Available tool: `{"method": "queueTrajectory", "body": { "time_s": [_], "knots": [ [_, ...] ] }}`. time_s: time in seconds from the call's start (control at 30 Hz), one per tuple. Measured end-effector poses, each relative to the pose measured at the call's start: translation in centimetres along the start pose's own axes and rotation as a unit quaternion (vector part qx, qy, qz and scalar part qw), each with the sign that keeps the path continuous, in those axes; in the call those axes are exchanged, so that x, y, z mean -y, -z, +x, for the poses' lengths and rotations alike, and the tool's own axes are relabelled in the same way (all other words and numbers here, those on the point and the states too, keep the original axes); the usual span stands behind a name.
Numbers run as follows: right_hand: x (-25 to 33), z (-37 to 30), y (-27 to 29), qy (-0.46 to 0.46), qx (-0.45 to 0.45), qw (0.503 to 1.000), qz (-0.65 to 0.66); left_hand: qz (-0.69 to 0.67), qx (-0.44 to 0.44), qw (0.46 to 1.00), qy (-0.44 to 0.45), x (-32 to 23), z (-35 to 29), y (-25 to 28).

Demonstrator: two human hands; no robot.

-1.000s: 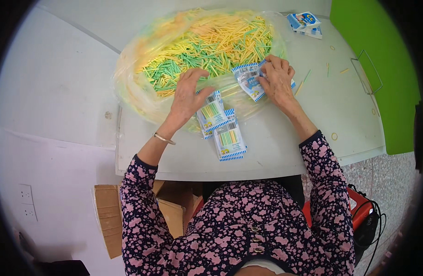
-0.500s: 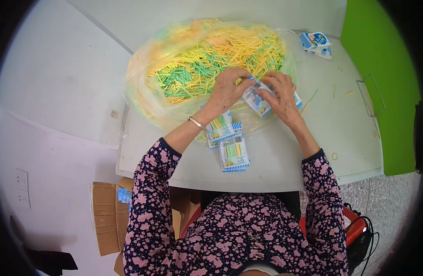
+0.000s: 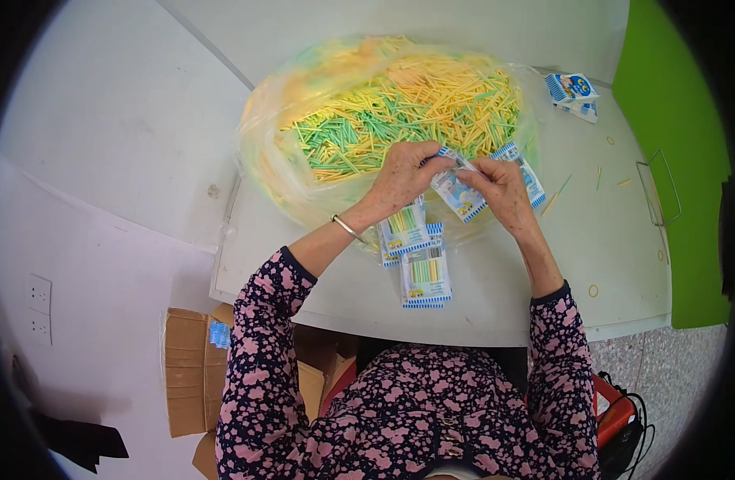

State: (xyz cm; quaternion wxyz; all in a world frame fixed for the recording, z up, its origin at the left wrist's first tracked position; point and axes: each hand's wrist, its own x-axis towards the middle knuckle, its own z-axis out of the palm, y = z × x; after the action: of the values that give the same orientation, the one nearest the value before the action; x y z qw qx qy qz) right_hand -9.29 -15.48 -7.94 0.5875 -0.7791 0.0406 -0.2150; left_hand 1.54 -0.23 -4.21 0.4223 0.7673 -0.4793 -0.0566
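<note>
A small clear packet [image 3: 463, 200] with blue-and-white striped edges is held up between my hands, in front of a large bag of sticks. My left hand [image 3: 403, 176] pinches its upper left corner with thumb and index finger. At the upper right edge, my right hand [image 3: 502, 190] is closed on it too. Whether sticks are inside this packet I cannot tell. Another blue-and-white packet [image 3: 527, 176] lies just beyond my right hand. Below my left wrist, several overlapping packets [image 3: 427, 276] show green and yellow sticks through their clear fronts.
The large open plastic bag [image 3: 263, 160] holds thin yellow, orange and green sticks [image 3: 399, 104]. Packets [image 3: 573, 90] lie at the far right, by a green panel [image 3: 663, 88]. Loose sticks and rubber bands [image 3: 593, 290] are scattered on the right. A cardboard box [image 3: 187, 372] stands below left.
My right fingers have closed from a spread pose onto the packet's upper edge. The packet has turned slightly. The whole view has shifted a little, so everything sits further right and lower.
</note>
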Motion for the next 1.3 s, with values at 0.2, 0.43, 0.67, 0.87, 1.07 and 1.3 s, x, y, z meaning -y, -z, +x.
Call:
{"method": "queueTrajectory", "body": {
  "time_s": [0.2, 0.43, 0.67, 0.87, 1.07, 1.3],
  "knots": [
    [-0.5, 0.2, 0.0, -0.010, 0.006, 1.000, 0.011, -0.051, 0.006, 0.999, -0.018, 1.7, 0.7, 1.1],
    [-1.3, 0.6, 1.9, -0.032, -0.027, 0.998, 0.053, 0.399, 0.072, 0.912, -0.063, 8.3, 2.3, 10.7],
    [-0.7, 0.3, 2.1, -0.044, -0.040, 0.996, 0.060, 0.530, 0.230, 0.813, -0.070, 8.7, 1.3, 9.8],
    [-0.4, 0.3, 2.0, -0.046, -0.037, 0.996, 0.071, 0.466, 0.282, 0.839, -0.010, 8.4, 1.1, 10.3],
    [-0.2, 0.2, 2.1, -0.048, -0.039, 0.996, 0.061, 0.484, 0.280, 0.828, -0.042, 9.1, 0.6, 10.5],
    [-0.3, 0.1, 1.6, -0.043, -0.033, 0.997, 0.057, 0.544, 0.285, 0.785, -0.079, 9.1, 1.6, 7.6]
  ]
}}
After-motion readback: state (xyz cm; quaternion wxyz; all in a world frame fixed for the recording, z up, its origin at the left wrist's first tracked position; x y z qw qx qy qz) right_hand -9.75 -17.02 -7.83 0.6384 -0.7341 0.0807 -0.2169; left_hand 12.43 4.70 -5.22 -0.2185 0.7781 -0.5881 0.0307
